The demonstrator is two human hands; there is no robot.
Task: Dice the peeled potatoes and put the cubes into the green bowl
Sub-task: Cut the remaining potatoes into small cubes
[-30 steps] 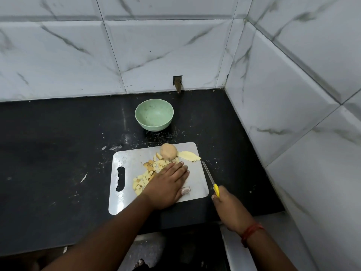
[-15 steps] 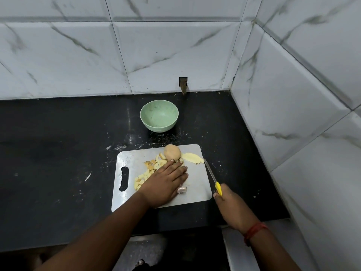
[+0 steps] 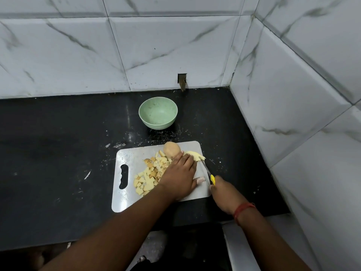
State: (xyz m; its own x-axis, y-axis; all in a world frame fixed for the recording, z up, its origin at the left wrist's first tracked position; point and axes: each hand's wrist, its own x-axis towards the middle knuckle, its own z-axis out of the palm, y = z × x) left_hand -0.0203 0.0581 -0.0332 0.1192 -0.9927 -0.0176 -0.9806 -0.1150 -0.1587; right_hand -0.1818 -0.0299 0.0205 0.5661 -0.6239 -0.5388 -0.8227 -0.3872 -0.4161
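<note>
White marble-veined tiles (image 3: 166, 51) close off the corner behind and to the right of a black bench (image 3: 58, 153), which is dusted with pale crumbs near its middle. On the bench lies a grey cutting board (image 3: 127, 198) with a handle slot at its left end. Beyond the board, apart from it, stands the green bowl (image 3: 158, 112), upright, with no cubes visible inside. A heap of potato cubes (image 3: 148, 177) covers the middle of the board. At the far edge sits a whole peeled potato (image 3: 171, 150), and just to its right a pale yellow potato piece (image 3: 194, 155).

The left hand (image 3: 178, 178) lies flat on the board with its fingers stretched forward, covering part of the heap, its fingertips reaching the whole potato and the yellow piece. The right hand (image 3: 224, 190) is curled round the yellow handle of a knife (image 3: 208, 172), whose blade points away toward the yellow piece, its tip right at it. A red thread band (image 3: 243, 210) circles the right wrist.
</note>
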